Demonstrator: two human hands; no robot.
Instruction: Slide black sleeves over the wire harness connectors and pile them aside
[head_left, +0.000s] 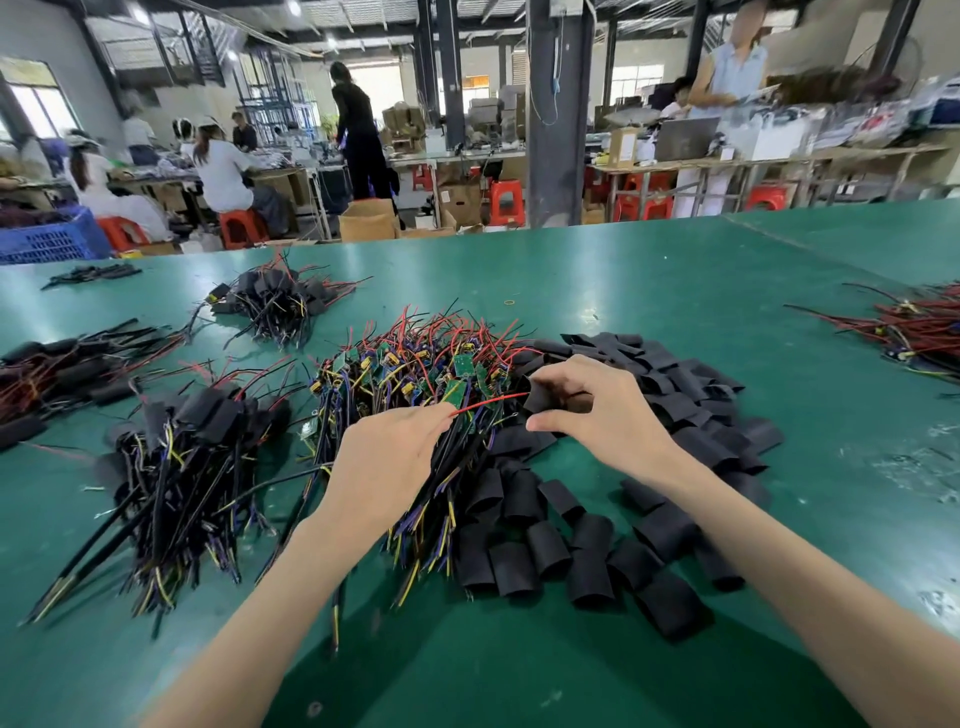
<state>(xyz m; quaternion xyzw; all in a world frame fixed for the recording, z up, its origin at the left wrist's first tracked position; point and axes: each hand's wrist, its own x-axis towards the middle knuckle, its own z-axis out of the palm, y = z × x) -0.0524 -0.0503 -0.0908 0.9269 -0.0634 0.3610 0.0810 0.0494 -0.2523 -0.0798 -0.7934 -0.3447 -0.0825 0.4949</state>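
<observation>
On the green tabletop (675, 291), the left hand (387, 457) pinches a red wire (488, 401) from the unsleeved harness heap (415, 364). The right hand (597, 410) pinches a black sleeve (539, 397) beside the loose sleeves (623, 519). Sleeved harnesses (197, 441) lie piled left. A blue crate (49, 241) beyond holds indistinct dark contents.

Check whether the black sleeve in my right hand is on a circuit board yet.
Not yet. The right hand pinches the short black sleeve, and only the thin red wire from the left hand reaches its mouth.
</observation>
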